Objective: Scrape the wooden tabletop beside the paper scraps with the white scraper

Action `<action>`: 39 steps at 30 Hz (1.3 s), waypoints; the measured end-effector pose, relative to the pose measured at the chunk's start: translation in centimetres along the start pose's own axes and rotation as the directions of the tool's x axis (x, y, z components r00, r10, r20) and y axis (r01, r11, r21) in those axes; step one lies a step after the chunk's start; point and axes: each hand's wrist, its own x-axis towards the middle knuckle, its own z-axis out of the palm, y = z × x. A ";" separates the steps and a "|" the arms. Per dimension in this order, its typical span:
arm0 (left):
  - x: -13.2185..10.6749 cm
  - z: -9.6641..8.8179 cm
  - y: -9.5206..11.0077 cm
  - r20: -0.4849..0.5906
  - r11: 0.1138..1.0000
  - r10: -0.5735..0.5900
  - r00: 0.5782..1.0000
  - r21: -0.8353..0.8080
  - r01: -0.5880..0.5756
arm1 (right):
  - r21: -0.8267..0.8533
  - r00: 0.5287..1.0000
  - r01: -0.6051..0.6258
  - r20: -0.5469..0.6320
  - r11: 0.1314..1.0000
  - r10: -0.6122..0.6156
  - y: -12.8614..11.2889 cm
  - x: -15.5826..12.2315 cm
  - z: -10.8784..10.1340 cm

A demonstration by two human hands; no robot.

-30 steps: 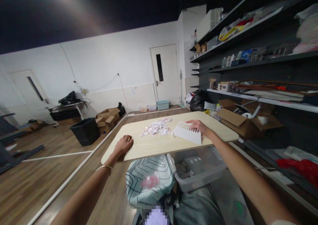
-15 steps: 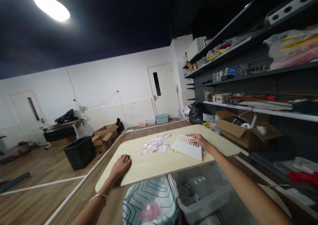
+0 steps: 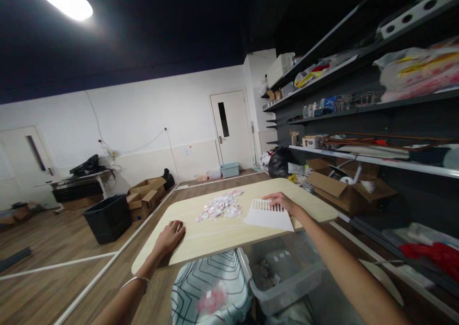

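My right hand point(image 3: 283, 203) grips the upper right edge of a white slotted sheet point(image 3: 267, 220), which has a row of cut-out slots along its far side. The sheet lies low over the right part of a pale wooden tabletop point(image 3: 201, 243), its near corner by the front edge. Left of it is a loose heap of small white and pinkish pieces point(image 3: 222, 206); their kind is too small to tell. My left hand point(image 3: 171, 235) rests on the table's left end, palm down, fingers slightly bent, holding nothing.
Below the table's front edge stand a patterned light-blue tub point(image 3: 211, 267) with a pink packet point(image 3: 214, 297) inside and a clear plastic bin point(image 3: 287, 287) with small pieces. Shelves point(image 3: 376, 155) and an open cardboard box point(image 3: 333, 189) line the right. A black bin point(image 3: 109, 220) stands left.
The white slotted sheet has tipped down flatter toward the table in my right hand. My left hand stays resting on the tabletop. The whole view has shifted slightly.
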 end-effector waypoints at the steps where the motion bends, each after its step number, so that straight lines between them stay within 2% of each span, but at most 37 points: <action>1: 0.0 0.0 0.0 0.001 1.000 0.004 1.000 -0.004 -0.004 | -0.003 1.000 0.004 0.015 1.000 -0.004 0.0 0.0 -0.1; 7: 0.1 -0.1 -0.2 0.005 1.000 0.012 1.000 -0.027 -0.012 | 0.025 1.000 -0.019 0.009 1.000 0.018 -0.3 -0.1 -0.1; 12: 0.1 0.1 -0.3 0.001 0.999 0.007 1.000 -0.036 -0.007 | -0.009 0.997 -0.032 0.070 0.999 0.032 -0.5 -0.3 0.0; 18: 0.2 0.2 -0.2 0.003 1.000 0.001 1.000 -0.030 -0.001 | 0.004 0.998 -0.007 -0.059 1.000 0.007 -0.2 -0.1 0.0; 24: 0.3 0.6 0.0 -0.003 0.999 -0.009 1.000 -0.033 0.009 | -0.021 1.000 -0.012 0.008 1.000 0.012 -0.5 -0.4 -0.3; 28: 0.3 0.9 0.3 -0.014 0.999 -0.018 1.000 -0.038 0.018 | 0.024 0.998 -0.005 -0.060 1.000 0.007 -0.3 -0.1 -0.5; 34: 0.2 0.9 0.7 -0.028 0.999 -0.023 0.999 -0.031 0.022 | 0.007 0.999 -0.014 -0.038 1.000 0.014 0.1 0.1 -0.9; 39: 0.2 0.6 0.9 -0.021 0.999 -0.022 1.000 -0.024 0.022 | 0.021 0.992 0.022 -0.121 1.000 -0.019 -0.1 -0.1 -0.9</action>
